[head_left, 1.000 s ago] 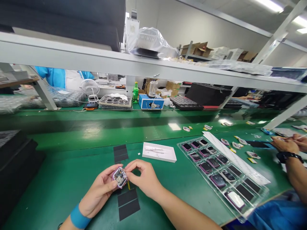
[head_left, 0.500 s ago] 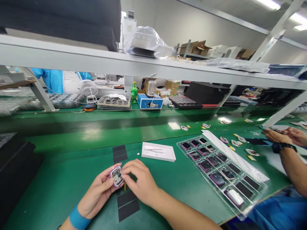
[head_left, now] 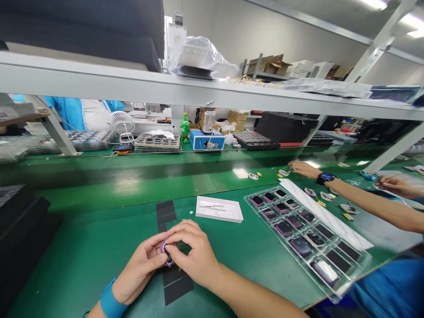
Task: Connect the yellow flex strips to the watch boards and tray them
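My left hand [head_left: 143, 259] is closed around a small watch case [head_left: 168, 262] with a purple edge, low in the centre of the head view. Over it bends my right hand [head_left: 195, 252], thumb and fingers pinched on a small dark part [head_left: 166, 250] against the case's face. The part's exact kind is hidden by the fingers. A bit of yellow shows below the right fingers. Beneath the hands, dark rectangular sheets [head_left: 178, 289] lie on the green bench [head_left: 109, 247].
A shallow white box [head_left: 233, 212] with tweezers sits ahead. On the right is a clear tray [head_left: 277, 240] of watch cases beside a white paper strip [head_left: 318, 211]. A co-worker's arm [head_left: 367, 201] reaches past it. Black foam [head_left: 23, 247] is stacked at left; a shelf [head_left: 198, 90] spans above.
The dark part now covers the circuit board that showed in the case. My right fingers have come further over it. The co-worker's arm has stretched left past the tray.
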Demonstrator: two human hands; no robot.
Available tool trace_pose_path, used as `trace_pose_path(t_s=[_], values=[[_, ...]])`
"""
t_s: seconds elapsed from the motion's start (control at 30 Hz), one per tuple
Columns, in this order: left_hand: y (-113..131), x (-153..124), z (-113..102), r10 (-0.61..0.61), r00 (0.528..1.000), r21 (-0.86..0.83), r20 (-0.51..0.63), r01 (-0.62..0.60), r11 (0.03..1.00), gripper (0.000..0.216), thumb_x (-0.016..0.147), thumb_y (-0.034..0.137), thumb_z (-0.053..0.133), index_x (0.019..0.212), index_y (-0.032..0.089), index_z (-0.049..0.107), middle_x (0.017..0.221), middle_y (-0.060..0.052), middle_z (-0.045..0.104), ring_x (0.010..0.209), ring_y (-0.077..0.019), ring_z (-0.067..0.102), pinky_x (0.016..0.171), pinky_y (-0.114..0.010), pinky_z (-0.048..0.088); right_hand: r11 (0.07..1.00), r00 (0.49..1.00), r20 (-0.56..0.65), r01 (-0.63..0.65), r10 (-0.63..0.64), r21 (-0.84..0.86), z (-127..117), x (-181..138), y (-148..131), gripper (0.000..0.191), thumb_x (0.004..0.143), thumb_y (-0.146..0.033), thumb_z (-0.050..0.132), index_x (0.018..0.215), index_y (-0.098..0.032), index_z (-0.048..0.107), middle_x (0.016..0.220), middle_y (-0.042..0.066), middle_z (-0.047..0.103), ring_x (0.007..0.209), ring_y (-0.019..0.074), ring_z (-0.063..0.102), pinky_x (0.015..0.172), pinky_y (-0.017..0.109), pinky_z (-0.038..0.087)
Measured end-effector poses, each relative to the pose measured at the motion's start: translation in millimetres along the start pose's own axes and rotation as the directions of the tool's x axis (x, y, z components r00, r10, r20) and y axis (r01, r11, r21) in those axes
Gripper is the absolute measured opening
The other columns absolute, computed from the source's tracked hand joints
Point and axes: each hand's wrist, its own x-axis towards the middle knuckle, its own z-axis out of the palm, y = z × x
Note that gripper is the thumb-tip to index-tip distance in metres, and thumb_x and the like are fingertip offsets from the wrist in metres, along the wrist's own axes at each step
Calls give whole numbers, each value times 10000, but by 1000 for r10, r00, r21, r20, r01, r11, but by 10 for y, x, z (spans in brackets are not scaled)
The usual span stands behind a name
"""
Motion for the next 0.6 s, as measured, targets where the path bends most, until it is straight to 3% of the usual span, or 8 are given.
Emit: trace_pose_path(t_s=[0.17,0.37,0.43,0.53,0.6], values=[[25,-7,44,15,1000,20,11,-15,1000,414,609,237,774,1010,215,674,997,-75,678,895,-199,593,799,-281,463,998,1000,-11,18,-19,-68,19,-10,53,93,701,-132,643,733,-219,639,823,-9,667,810,135,601,946,348,357],[-8,-23,11,-58,992,-56,110,64,996,394,684,232,718,1071,215,645,1027,-88,660,885,-206,600,792,-323,478,937,965,76,262,-251,-231,-5,-16,72,153,783,-96,539,748,-215,629,770,-15,673,751,125,579,993,396,324],[-26,-20,-17,-72,991,-81,114,81,993,382,706,224,697,1083,218,637,1044,-87,655,899,-208,601,801,-331,480,941,963,74,268,-258,-208,-15,-13,73,168,795,-99,527,760,-221,636,781,-9,672,761,129,574,992,409,331],[-12,-9,-60,-64,996,-118,63,71,990,365,714,204,689,1076,202,641,1061,-90,655,927,-211,604,836,-329,475,998,999,35,14,-16,61,-28,6,99,156,770,-149,582,892,-227,642,978,34,643,937,160,565,945,385,397],[31,-2,-87,-42,999,-161,30,46,986,362,716,200,686,1075,199,642,1061,-90,659,945,-217,606,859,-335,474,893,956,153,-289,251,346,-23,21,142,340,720,-206,658,1052,-228,585,1144,67,570,1063,186,529,894,361,448]])
